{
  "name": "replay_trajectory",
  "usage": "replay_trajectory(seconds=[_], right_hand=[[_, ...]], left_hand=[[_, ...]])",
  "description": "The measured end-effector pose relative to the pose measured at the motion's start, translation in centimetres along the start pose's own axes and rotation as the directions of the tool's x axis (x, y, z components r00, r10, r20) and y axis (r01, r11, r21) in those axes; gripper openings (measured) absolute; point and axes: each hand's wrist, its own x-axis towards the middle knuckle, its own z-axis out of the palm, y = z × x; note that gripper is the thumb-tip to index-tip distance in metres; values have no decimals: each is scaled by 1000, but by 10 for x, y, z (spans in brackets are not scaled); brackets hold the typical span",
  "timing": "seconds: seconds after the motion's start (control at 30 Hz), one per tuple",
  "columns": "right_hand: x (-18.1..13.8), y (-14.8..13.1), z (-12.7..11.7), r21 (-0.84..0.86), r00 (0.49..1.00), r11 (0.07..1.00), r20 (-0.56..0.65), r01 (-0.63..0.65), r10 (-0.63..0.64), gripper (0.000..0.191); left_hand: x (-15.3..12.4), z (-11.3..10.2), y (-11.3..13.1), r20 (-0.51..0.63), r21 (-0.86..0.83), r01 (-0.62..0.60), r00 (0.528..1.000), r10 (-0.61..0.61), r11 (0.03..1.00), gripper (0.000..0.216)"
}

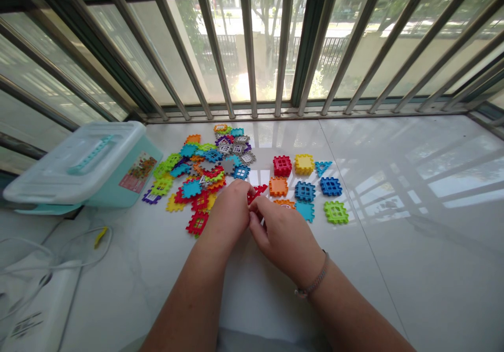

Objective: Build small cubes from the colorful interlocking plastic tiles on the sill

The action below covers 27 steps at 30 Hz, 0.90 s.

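White surface (425, 278), illegible label (138, 172), red piece (254, 195) between left hand (232, 207) and right hand (288, 234)

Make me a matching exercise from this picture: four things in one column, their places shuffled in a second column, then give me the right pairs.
Things
1. Lidded box
2. Light-blue triangle
3. Bracelet
4. Red piece

Places
A. Around the right wrist
B. Between the left hand and right hand
C. Left of the loose pile of pieces
D. Just right of the yellow stack

Right pairs: 1-C, 2-D, 3-A, 4-B
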Motion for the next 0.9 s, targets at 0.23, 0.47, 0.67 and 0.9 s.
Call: replay_trajectory(seconds=[0.23,0.47,0.67,0.9], right_hand=[[0,0,1,-11,1000,1000,5,2,-2,10],[0,0,2,-3,1000,1000,9,0,0,10],[0,0,2,5,1000,1000,17,0,0,9],[1,1,3,-15,1000,1000,13,16,-16,9]], left_hand=[[-1,1,-3,41,0,-27,999,27,1000,17],[-2,2,-4,30,25,-27,999,26,999,14],[-1,2,-4,28,38,-53,998,52,998,11],[-1,2,-3,44,26,-44,998,43,999,11]])
